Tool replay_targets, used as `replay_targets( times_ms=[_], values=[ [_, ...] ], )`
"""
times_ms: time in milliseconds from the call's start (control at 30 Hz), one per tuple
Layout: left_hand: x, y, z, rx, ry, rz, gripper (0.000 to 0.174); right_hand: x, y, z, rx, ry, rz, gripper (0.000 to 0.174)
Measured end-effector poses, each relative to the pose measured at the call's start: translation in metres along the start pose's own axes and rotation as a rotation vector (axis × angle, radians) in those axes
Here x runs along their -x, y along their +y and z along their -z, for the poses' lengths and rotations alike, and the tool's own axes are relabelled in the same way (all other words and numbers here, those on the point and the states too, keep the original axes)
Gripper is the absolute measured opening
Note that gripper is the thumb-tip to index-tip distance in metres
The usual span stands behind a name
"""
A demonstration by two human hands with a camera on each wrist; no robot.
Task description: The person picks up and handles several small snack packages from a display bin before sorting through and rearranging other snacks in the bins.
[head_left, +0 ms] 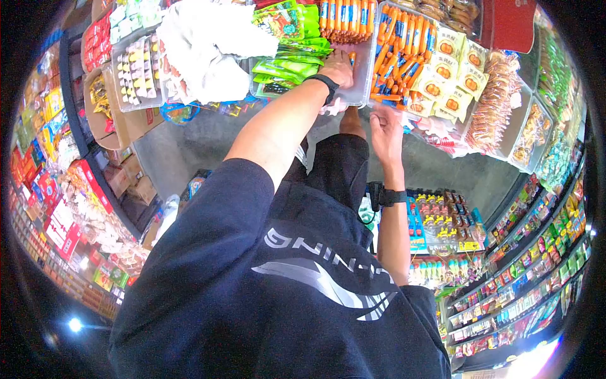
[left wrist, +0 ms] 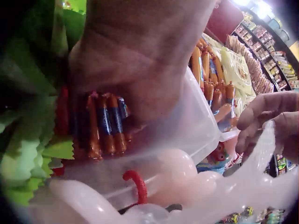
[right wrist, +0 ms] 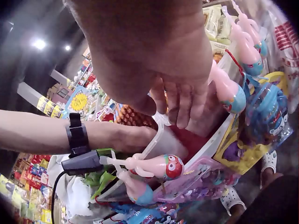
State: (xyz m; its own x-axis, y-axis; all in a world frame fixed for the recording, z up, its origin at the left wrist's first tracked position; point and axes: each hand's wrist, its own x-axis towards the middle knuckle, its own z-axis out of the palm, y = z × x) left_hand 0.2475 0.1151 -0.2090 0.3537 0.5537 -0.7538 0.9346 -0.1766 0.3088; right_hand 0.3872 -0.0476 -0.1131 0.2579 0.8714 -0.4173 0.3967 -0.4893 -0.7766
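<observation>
My left hand reaches down into a clear plastic tub of orange-wrapped sausages. Several sausages with blue labels show under the palm in the left wrist view; the fingers are hidden behind the hand, so I cannot tell whether they grip them. My right hand is at the tub's front right corner, its fingers loosely bent with nothing visible in them. In the right wrist view those fingers hang over the tub. Pink balloon-like toys lie along its front.
Green snack packets lie left of the tub, beside a white cloth-like bundle. To the right stand another tub of orange sausages, yellow-white wrapped snacks and a stack of bagged snacks. Blue toy packs hang below the front edge.
</observation>
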Motion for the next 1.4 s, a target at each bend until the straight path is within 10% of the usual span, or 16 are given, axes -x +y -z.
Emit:
replay_targets(
  times_ms=[567, 1400],
  values=[
    [-0.001, 0.005, -0.014, 0.000, 0.213, 0.008, 0.079, 0.007, -0.009, 0.005, 0.011, -0.101, -0.055, 0.022],
    [0.009, 0.008, 0.004, 0.069, 0.054, -0.070, 0.086, 0.011, 0.015, -0.010, 0.022, -0.183, -0.100, 0.024]
  ],
)
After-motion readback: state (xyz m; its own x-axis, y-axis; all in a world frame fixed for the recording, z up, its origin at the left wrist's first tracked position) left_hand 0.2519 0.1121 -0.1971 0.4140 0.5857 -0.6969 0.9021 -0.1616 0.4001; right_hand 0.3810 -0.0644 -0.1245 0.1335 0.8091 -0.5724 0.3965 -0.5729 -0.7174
